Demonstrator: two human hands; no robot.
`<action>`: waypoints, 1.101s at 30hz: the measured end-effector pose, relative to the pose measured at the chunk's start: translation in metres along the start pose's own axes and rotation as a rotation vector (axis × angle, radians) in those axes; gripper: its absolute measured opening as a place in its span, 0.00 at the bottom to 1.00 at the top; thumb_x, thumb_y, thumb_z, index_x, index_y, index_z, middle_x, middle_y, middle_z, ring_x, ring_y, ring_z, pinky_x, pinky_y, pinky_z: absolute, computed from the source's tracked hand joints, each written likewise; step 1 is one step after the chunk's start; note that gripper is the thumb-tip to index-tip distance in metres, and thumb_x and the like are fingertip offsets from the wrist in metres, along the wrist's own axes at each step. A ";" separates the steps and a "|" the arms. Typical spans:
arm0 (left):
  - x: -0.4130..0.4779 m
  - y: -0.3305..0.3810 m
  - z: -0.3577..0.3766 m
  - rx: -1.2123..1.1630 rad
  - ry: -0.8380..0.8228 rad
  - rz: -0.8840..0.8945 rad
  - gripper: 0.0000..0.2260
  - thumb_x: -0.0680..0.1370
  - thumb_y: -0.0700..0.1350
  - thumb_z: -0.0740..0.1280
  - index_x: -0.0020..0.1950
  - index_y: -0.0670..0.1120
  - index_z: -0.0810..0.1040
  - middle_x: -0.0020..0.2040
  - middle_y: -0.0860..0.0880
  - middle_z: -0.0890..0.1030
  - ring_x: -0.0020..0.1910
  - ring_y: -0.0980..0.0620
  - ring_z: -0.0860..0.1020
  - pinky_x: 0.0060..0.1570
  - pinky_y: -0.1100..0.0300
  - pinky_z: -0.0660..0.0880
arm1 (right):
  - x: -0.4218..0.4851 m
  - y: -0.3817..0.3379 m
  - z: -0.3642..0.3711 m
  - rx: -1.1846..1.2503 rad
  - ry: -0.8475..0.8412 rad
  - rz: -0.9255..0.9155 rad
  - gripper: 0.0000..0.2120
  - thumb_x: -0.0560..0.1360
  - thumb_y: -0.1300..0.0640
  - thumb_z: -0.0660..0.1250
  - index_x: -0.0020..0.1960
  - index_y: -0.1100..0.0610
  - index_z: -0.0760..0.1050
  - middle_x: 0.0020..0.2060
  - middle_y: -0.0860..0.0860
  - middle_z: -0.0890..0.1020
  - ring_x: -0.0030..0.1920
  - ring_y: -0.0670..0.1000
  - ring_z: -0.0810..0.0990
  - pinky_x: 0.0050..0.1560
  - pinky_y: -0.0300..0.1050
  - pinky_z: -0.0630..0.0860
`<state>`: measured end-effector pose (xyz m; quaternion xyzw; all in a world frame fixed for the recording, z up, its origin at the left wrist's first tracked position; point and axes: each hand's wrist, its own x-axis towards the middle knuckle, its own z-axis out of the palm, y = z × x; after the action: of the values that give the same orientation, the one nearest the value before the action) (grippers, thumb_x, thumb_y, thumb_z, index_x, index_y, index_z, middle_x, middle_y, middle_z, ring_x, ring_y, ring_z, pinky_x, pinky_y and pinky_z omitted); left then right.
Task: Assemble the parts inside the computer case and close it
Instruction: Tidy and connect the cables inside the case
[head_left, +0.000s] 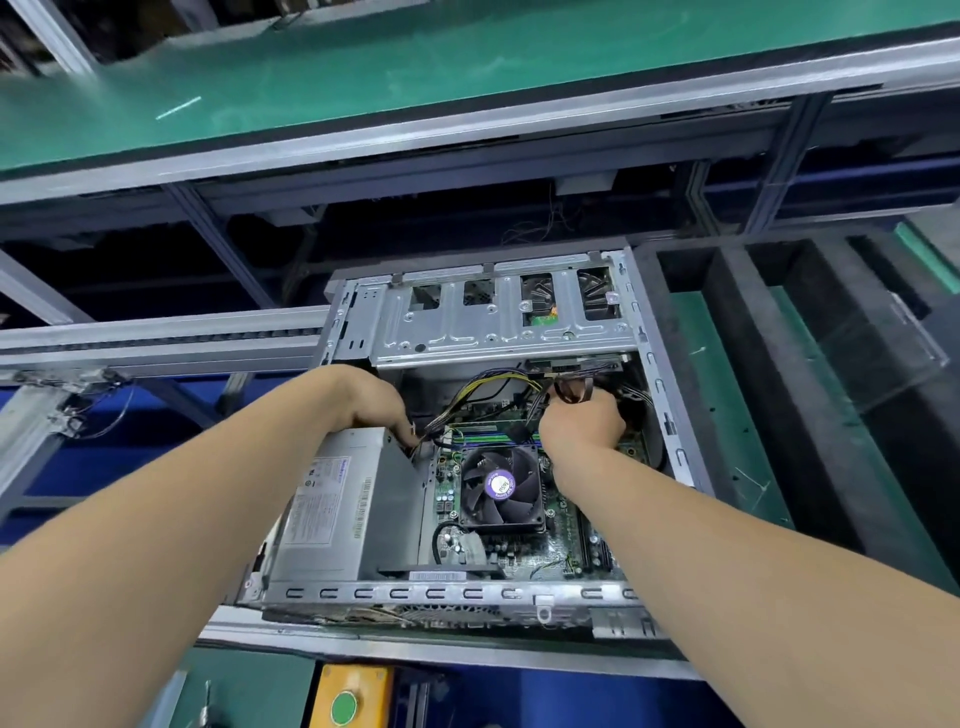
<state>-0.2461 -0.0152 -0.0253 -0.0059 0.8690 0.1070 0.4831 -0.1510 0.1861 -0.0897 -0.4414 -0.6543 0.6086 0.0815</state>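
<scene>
The open computer case (670, 395) lies on its side in front of me. A grey power supply (332, 504) fills its left part, and a black CPU fan (500, 487) sits on the green motherboard (563, 530). My left hand (376, 402) reaches over the power supply's far corner, and its fingertips pinch the bundle of yellow and black wires (475, 397). My right hand (584, 423) is deeper inside, fingers curled round a cable connector (571, 389) below the silver drive cage (498, 322). Which connector it is stays hidden by the fingers.
Black foam blocks (769, 395) on a green mat stand right of the case. An aluminium rail (156, 338) runs to the left, and a green shelf (415, 67) hangs above. A yellow box with a green button (345, 701) sits at the near edge.
</scene>
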 end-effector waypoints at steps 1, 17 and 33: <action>-0.002 0.001 0.000 0.048 0.012 0.020 0.17 0.80 0.50 0.70 0.64 0.41 0.79 0.61 0.49 0.77 0.63 0.46 0.75 0.64 0.53 0.70 | 0.000 -0.001 0.000 -0.004 0.000 0.000 0.09 0.82 0.61 0.67 0.61 0.60 0.80 0.59 0.59 0.78 0.37 0.49 0.73 0.48 0.45 0.73; -0.023 -0.002 0.005 0.101 0.091 0.393 0.11 0.73 0.58 0.76 0.32 0.56 0.85 0.42 0.58 0.86 0.47 0.57 0.81 0.62 0.57 0.71 | -0.007 -0.012 -0.008 -0.106 -0.002 -0.016 0.07 0.81 0.62 0.67 0.57 0.60 0.81 0.47 0.54 0.75 0.44 0.56 0.75 0.48 0.44 0.72; -0.005 -0.001 0.003 0.242 -0.018 0.426 0.20 0.83 0.51 0.65 0.74 0.50 0.69 0.71 0.45 0.73 0.69 0.44 0.72 0.73 0.48 0.64 | -0.068 -0.045 -0.019 -0.479 -0.379 -0.543 0.13 0.83 0.57 0.62 0.53 0.52 0.86 0.40 0.48 0.87 0.36 0.49 0.84 0.43 0.45 0.83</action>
<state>-0.2405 -0.0155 -0.0226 0.2364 0.8528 0.1014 0.4546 -0.1199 0.1596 -0.0166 -0.1393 -0.8736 0.4662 0.0120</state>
